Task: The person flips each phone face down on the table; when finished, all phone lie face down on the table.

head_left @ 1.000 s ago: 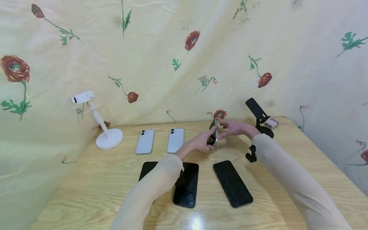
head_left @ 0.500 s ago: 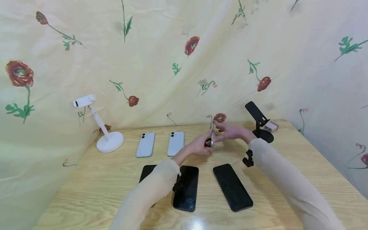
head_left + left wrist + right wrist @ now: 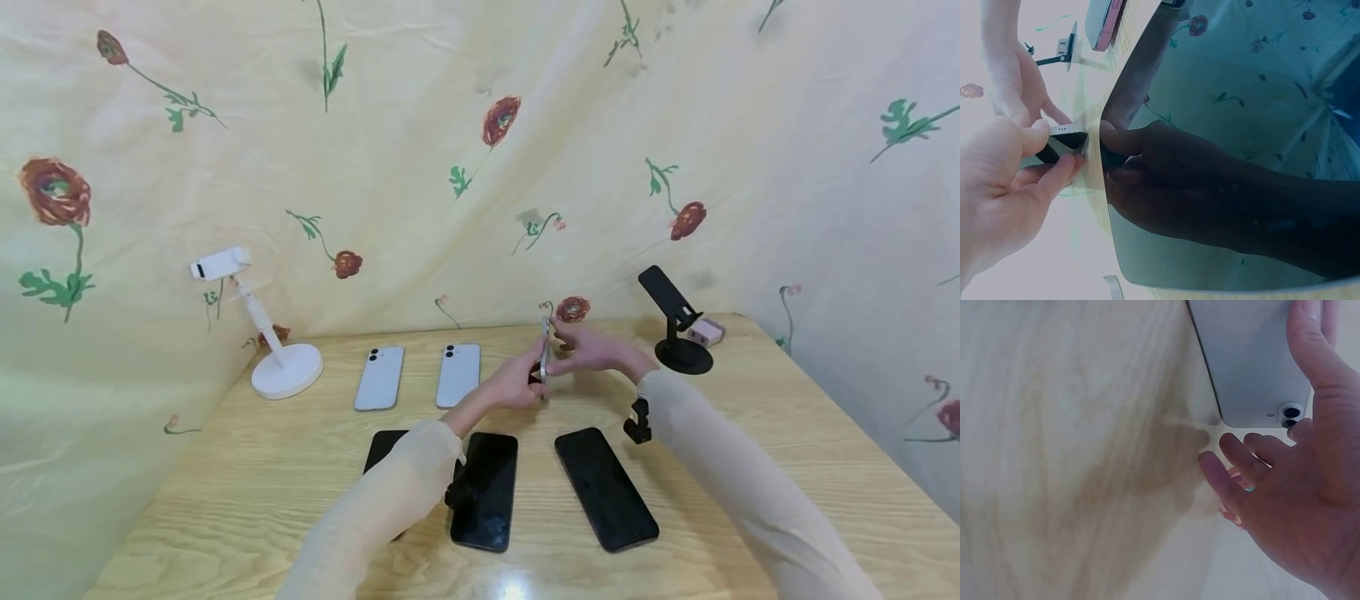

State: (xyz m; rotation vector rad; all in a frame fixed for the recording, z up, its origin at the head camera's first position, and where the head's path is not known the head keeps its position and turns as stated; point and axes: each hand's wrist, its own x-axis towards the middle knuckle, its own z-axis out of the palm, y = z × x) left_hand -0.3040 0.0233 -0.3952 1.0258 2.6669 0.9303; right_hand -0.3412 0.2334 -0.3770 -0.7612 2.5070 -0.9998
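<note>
A smartphone (image 3: pixel 545 350) with a dark front and silvery back stands on edge between both hands, its thin side toward the head camera. My left hand (image 3: pixel 513 385) pinches it from the left; in the left wrist view its thumb and fingers grip the end with the speaker holes (image 3: pixel 1063 129). From the other side my right hand (image 3: pixel 588 348) holds it, thumb and forefinger spread along it. The right wrist view shows the pale back (image 3: pixel 1254 369) with its two lenses (image 3: pixel 1291 414), the thumb over the back and the other fingers loosely bent.
Two pale phones (image 3: pixel 379 379) (image 3: pixel 458 377) lie backs up. Dark-screened phones (image 3: pixel 487 492) (image 3: pixel 607 490) lie nearer, another partly under the left sleeve. A white phone stand (image 3: pixel 287 371) stands left; a black stand (image 3: pixel 684 354) and a small pinkish charger block (image 3: pixel 707 332) stand right.
The held phone has shifted left with both hands and turned, from showing its dark front to edge-on. The head view has tilted slightly. The other phones and stands have not moved.
</note>
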